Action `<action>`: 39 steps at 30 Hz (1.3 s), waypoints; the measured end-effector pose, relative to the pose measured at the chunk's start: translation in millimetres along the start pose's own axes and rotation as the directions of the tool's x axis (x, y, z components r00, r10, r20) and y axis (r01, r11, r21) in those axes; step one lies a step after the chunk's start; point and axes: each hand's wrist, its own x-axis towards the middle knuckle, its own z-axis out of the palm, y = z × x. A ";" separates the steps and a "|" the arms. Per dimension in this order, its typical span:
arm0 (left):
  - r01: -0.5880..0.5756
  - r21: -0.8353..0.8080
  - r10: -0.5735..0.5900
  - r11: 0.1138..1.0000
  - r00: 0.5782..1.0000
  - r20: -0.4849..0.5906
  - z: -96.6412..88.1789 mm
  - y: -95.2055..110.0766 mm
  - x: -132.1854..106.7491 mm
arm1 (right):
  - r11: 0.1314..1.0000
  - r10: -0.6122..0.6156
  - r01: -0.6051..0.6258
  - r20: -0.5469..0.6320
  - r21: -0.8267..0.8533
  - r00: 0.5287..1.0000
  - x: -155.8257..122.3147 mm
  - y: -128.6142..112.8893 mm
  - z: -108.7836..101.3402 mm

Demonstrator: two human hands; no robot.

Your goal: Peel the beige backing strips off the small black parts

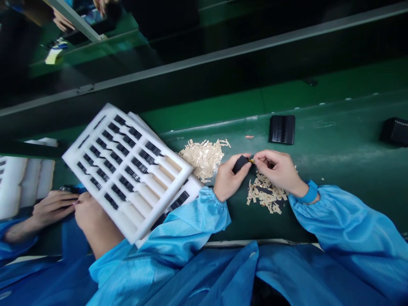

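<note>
My left hand (228,177) is closed around a small black part (240,163), held just above the green work surface (338,161). My right hand (277,169) pinches a tiny yellowish tab (251,161) at the end of that part. Both hands meet over a scatter of tan paper strips (265,193). A larger heap of the same strips (203,156) lies to the left of my left hand. Both my arms wear blue sleeves.
A white foam tray (102,187) with slots holding several black parts is held up by a co-worker's hand (92,221) at left; their other hand (52,206) lies beside it. A black ribbed block (282,129) sits farther back, another black block (395,131) at the right edge.
</note>
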 end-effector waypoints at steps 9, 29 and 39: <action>0.037 0.063 -0.033 0.997 0.997 -0.067 2.9 -6.0 -1.3 | 0.968 -0.169 0.157 -0.044 -0.198 0.985 -3.8 -1.7 1.9; -0.018 0.094 0.021 0.995 0.999 -0.029 4.5 -7.9 -2.2 | 0.990 -0.015 0.010 -0.033 -0.142 0.999 0.1 -1.5 2.4; 0.010 0.137 -0.002 0.991 0.998 -0.058 4.8 -7.8 -3.0 | 0.977 -0.095 0.086 -0.038 -0.195 0.995 -1.5 -6.6 7.3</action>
